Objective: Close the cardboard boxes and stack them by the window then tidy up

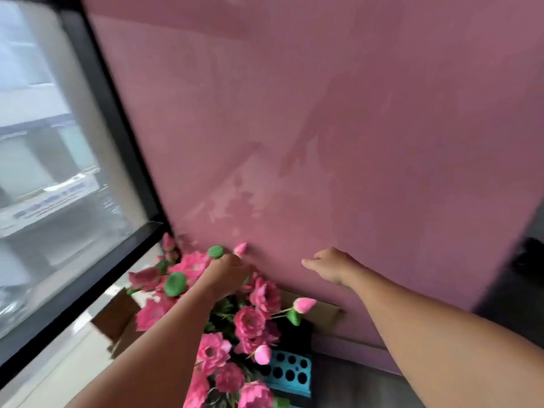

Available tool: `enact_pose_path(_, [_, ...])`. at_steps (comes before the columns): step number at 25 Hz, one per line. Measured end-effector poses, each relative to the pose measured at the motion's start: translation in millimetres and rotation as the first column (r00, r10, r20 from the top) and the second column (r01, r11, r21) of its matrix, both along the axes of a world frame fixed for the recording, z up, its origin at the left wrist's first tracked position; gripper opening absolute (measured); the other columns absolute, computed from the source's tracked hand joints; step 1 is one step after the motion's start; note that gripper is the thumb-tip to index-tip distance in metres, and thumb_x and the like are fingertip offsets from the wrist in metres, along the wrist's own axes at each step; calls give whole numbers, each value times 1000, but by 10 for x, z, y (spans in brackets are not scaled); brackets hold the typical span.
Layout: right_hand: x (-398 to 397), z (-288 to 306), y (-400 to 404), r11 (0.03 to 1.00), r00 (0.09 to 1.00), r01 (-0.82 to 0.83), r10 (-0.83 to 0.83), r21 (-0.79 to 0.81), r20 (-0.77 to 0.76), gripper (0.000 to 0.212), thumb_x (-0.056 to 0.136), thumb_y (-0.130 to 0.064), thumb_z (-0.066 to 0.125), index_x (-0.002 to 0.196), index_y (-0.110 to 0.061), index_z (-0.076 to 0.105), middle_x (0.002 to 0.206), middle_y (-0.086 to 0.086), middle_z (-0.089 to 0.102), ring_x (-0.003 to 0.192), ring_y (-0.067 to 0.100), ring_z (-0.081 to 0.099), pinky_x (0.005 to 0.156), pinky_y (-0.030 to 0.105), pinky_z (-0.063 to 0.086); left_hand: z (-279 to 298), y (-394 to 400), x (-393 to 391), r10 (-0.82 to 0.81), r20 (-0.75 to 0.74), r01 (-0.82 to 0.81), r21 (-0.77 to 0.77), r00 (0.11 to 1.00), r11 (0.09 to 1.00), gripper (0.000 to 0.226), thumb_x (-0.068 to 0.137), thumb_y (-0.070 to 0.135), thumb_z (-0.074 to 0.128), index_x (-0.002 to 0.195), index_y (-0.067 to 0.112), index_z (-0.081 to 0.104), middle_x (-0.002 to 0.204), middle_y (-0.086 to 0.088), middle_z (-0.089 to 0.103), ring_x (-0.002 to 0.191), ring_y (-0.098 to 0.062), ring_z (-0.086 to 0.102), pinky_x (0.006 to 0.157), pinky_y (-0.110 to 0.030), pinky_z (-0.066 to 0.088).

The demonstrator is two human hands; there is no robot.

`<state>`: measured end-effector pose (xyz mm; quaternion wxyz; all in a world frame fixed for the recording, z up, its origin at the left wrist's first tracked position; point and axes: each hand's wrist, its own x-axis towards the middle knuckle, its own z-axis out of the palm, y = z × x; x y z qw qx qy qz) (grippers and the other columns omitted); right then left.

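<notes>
A bunch of pink artificial flowers (250,322) with green seed pods fills the lower middle. My left hand (226,273) is closed among the upper stems of the bunch, gripping them. My right hand (329,265) hovers to the right, fingers apart, in front of the pink wall and holding nothing. Brown cardboard box (116,316) flaps show left of the flowers, and another cardboard edge (323,312) shows behind them against the wall. The boxes' tops are hidden by the flowers.
A large window (44,172) with a black frame (117,136) fills the left side. The pink wall (353,128) rises straight ahead. A turquoise holed crate (290,373) sits under the flowers. A dark object (530,257) stands at the right edge.
</notes>
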<state>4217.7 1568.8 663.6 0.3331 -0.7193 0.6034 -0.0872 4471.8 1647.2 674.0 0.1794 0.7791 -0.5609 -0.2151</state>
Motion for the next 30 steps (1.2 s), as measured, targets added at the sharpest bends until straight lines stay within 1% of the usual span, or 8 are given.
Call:
enact_pose_path(2, [-778,-40,12,994,994,111,-111,6,10,73,92,-63,52,143,-12,53,148,9,52,134,29,50,98,29,39,2,-228,-728,-52,-73,55,35,996,998,45,90,53,62,114,14,66,111,-12,69,105,-31,67,84,-32,52])
enact_pose_path(7, [-2519,-119,236,928,928,371,-371,22,35,71,90,-65,52,139,-14,58,147,7,54,131,28,52,99,32,40,-5,-667,-2390,-329,4,329,38,944,944,63,92,57,60,136,13,58,138,-13,59,128,-30,54,101,-29,41])
enact_pose_path(9, [-3132,-135,390,888,888,459,-459,20,20,58,87,-67,52,110,-17,68,130,8,64,117,28,59,88,32,43,-11,-788,-2990,-427,-16,427,62,904,902,65,91,58,60,139,14,56,141,-12,57,129,-29,53,102,-30,41])
enact_pose_path(11, [-3654,-181,544,836,835,548,-549,21,31,47,81,-67,50,75,-21,55,98,4,64,93,26,60,71,32,41,-39,-903,-3556,-520,-26,520,88,854,850,67,91,59,59,140,14,54,141,-13,56,129,-30,52,102,-30,41])
enact_pose_path(12, [-3883,-202,615,804,803,595,-595,20,33,48,80,-67,49,69,-21,50,87,0,61,85,23,58,65,32,38,-62,-968,-3838,-565,-30,565,95,825,820,68,92,59,58,141,14,53,140,-14,56,129,-30,52,102,-31,41])
enact_pose_path(19, [-5132,-304,708,574,577,816,-816,63,-32,46,89,-55,51,67,-15,51,73,0,57,69,19,55,56,30,32,-255,-1568,-5736,-846,-4,838,135,534,528,65,94,61,51,136,11,54,137,-10,57,126,-29,53,97,-31,41])
enact_pose_path(24, [-5871,-299,593,368,369,929,-929,37,-30,49,91,-56,56,77,-10,64,83,6,66,84,23,63,71,29,45,-334,-2141,-6860,-919,-49,909,173,392,378,62,86,68,52,118,15,60,122,-6,62,108,-26,57,91,-35,45])
enact_pose_path(30, [-6738,-481,446,152,152,987,-988,51,15,44,96,-43,60,65,-13,55,67,6,57,75,18,54,54,27,35,-530,-2644,-8211,-986,8,961,222,165,162,72,88,68,51,130,10,57,131,-9,60,118,-30,55,88,-33,42])
